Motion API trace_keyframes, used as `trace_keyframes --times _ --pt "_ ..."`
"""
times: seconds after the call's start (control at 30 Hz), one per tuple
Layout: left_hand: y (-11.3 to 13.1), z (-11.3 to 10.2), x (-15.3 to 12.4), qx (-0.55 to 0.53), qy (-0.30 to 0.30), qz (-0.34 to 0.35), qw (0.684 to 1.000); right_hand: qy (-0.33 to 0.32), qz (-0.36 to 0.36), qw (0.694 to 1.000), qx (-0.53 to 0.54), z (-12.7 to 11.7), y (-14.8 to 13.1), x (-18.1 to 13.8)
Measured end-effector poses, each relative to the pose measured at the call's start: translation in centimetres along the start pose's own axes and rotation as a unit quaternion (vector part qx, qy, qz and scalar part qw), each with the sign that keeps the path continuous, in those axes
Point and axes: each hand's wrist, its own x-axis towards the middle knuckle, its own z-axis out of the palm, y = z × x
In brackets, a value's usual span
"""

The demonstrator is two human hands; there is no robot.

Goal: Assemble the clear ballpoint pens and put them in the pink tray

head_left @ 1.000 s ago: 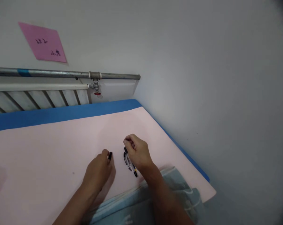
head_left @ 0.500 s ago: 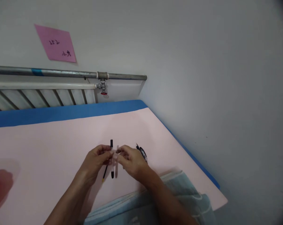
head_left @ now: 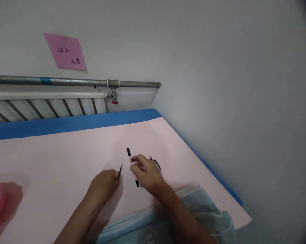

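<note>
Pen (head_left: 135,177), pinched by its clear barrel between thumb and forefinger of our right hand (head_left: 148,173), is over the pink sheet (head_left: 66,162), touching it or not we cannot tell; to its left, our left hand (head_left: 104,183) is closed on a thin stick (head_left: 119,171). Half a second ago the left fingers were on this pen, whereas now we hold one item per hand, which, we judge, lets each be handled singly. Farther off we record a second pen (head_left: 157,165), partly hidden behind the right hand, then the valve (head_left: 113,92).
</note>
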Motion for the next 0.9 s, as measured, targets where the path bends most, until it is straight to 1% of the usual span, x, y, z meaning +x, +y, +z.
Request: trace_keyframes --times 0.07,0.13,0.2,0.23,0.27,0.33,0.4,0.47,0.5,0.53,0.6,0.67,0.73,0.9 --pt "0.1 0.2 -0.1 -0.003 -0.004 0.010 1.000 -0.005 -0.004 1.000 0.001 0.0 0.1 -0.1" --pt "-0.1 0.1 0.0 -0.053 -0.012 0.004 0.999 -0.004 -0.006 1.000 -0.002 0.1 0.1 -0.1" --pt "-0.6 -0.4 0.3 -0.176 -0.013 -0.023 0.984 -0.008 -0.006 1.000 -0.012 0.2 0.1 -0.2" --pt "-0.8 -0.7 0.4 -0.265 -0.011 -0.035 0.963 -0.013 -0.008 1.000 -0.019 0.2 0.0 -0.2" --pt "-1.1 -1.1 0.6 -0.364 -0.005 -0.044 0.930 -0.022 -0.015 0.999 -0.026 0.3 -0.1 -0.3" --pt "-1.5 -2.0 0.8 -0.544 0.024 -0.053 0.837 -0.046 -0.036 0.998 -0.038 0.4 -0.4 -0.6" --pt "-1.7 -2.7 0.9 -0.664 0.063 -0.061 0.742 -0.073 -0.057 0.994 -0.050 0.6 -0.7 -0.9" --pt "-1.7 -3.2 1.0 -0.736 0.107 -0.068 0.665 -0.096 -0.066 0.991 -0.062 0.8 -0.9 -1.1" --pt "-1.6 -3.3 1.1 -0.761 0.124 -0.067 0.633 -0.103 -0.067 0.990 -0.065 0.9 -0.9 -1.2" --pt "-1.5 -3.3 1.1 -0.782 0.138 -0.065 0.604 -0.107 -0.069 0.990 -0.066 1.0 -0.9 -1.2" --pt "-1.2 -3.3 1.2 -0.812 0.154 -0.062 0.560 -0.112 -0.075 0.989 -0.065 1.4 -0.8 -1.3" --pt "-1.0 -3.3 1.2 -0.829 0.157 -0.062 0.533 -0.119 -0.080 0.988 -0.063 1.8 -0.7 -1.4" --pt "-0.9 -3.2 1.1 -0.840 0.153 -0.060 0.518 -0.128 -0.080 0.987 -0.063 2.1 -0.8 -1.4" --pt "-0.7 -3.2 0.9 -0.850 0.156 -0.053 0.500 -0.136 -0.073 0.986 -0.056 2.3 -1.2 -1.4"
